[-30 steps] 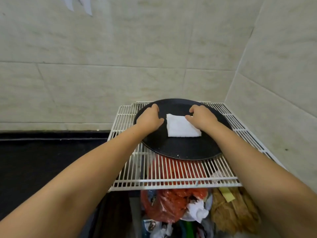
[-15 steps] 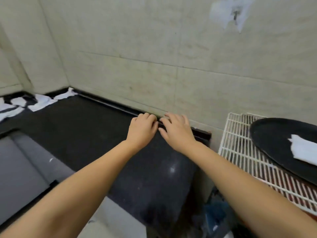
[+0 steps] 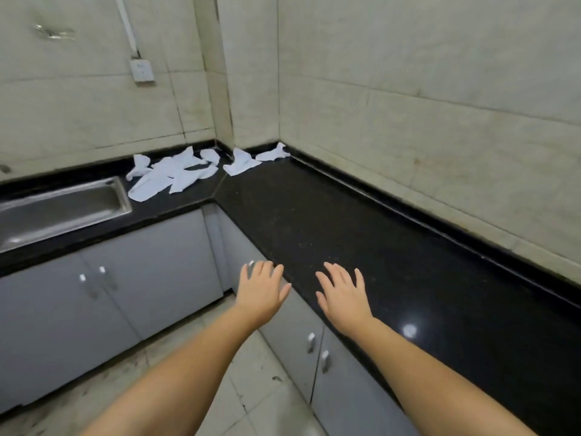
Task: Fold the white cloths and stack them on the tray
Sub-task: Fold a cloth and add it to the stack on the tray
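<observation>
On the far left there's a steel sink [image 3: 59, 209] set into the black counter [image 3: 361, 234], with a wall socket [image 3: 142, 70] above it. Right of the sink, the white cloths [image 3: 176, 176] lie crumpled in the far corner of the counter. The pile runs roughly left to right along the back wall, with loose ends pointing all over the place. Closer in, grey cabinets [image 3: 141, 272] sit below. The left hand [image 3: 262, 292] hangs over the counter's front edge, fingers straight and slightly spread, holding nothing. The right hand [image 3: 342, 294] is the same, flat over the counter, well apart from the cloths.
</observation>
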The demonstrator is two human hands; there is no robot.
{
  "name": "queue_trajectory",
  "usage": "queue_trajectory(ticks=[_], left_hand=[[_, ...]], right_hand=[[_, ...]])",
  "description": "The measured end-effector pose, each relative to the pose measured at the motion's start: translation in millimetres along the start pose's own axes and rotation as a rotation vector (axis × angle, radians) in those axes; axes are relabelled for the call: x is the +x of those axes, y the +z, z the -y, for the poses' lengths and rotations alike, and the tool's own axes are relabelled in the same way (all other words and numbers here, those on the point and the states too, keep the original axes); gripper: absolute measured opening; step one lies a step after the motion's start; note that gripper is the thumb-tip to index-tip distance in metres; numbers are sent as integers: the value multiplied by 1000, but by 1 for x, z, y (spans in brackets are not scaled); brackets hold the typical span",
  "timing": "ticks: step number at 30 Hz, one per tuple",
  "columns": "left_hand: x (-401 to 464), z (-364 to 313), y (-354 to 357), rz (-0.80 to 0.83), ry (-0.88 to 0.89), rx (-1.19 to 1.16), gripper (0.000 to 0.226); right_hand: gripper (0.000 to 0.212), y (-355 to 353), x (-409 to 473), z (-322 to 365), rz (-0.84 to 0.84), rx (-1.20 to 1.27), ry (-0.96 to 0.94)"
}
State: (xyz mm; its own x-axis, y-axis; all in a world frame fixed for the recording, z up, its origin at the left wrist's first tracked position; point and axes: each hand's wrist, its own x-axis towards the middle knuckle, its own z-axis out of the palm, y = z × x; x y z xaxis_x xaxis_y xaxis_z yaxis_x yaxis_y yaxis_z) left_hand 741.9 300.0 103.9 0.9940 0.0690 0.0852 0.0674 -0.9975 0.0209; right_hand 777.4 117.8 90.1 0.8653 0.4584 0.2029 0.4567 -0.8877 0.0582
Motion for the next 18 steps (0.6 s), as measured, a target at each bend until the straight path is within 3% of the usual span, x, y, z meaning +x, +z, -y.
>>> queue_trajectory(ticks=[7, 18], left_hand=[[55, 77, 25, 66, -73, -22, 51], [233, 168, 28, 68, -125, -54, 49]], right_hand=[[48, 34, 98, 41, 117, 80, -84], [43, 88, 309, 66, 166, 122, -108]])
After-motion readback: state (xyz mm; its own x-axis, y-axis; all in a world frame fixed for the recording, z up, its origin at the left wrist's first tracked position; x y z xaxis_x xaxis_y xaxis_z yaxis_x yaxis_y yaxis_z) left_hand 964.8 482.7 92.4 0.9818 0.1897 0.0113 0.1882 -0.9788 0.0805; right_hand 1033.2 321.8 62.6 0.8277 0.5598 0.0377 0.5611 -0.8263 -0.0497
